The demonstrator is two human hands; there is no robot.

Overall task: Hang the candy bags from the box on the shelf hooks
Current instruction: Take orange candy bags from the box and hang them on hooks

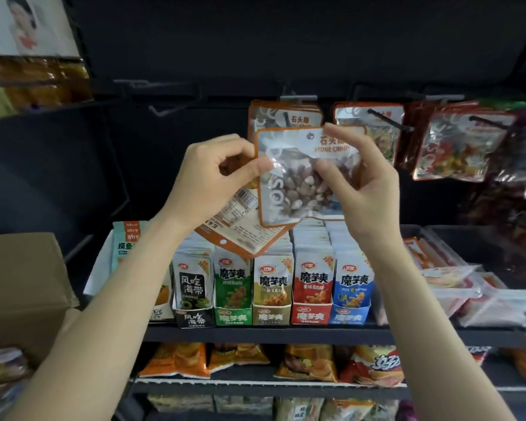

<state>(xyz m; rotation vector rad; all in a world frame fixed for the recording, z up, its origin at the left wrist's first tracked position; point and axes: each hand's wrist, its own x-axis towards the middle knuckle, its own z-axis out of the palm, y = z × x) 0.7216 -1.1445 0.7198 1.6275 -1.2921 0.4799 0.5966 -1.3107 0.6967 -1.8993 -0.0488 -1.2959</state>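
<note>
Clearly under way, but not close to finished, judging from the dark shelf (pixel 286 332) as a whole. At near left, the cardboard box (pixel 22 278), open, with some bright packets at its bottom edge, too blurred to name or count; so probably more stock left to hang. On the board below the hooks, only rows of snack cartons (pixel 271 287), not part of this job. Already hung: a small stack of stone candy bags (pixel 286 112) on the middle hook, and further right two more groups of hanging bags (pixel 374 129), (pixel 459 147). Raised in front of the middle stack, just below its hook, the left hand (pixel 213 177) and the right hand (pixel 365 183), both holding one candy bag (pixel 301 183) upright between them. Left fingers curled, thumb pinching the left edge of the bag; right thumb and fingers pinching its right side and top corner, other fingers loosely spread. Behind it, gripped in the same left hand as it seems, a spare bag (pixel 240 235) turned upside down, back label facing out. Still to do for the held bag: passing its small punched hole (pixel 309 135) over the peg (pixel 286 118). Further left, one bare hook (pixel 164 109), not yet used.
</note>
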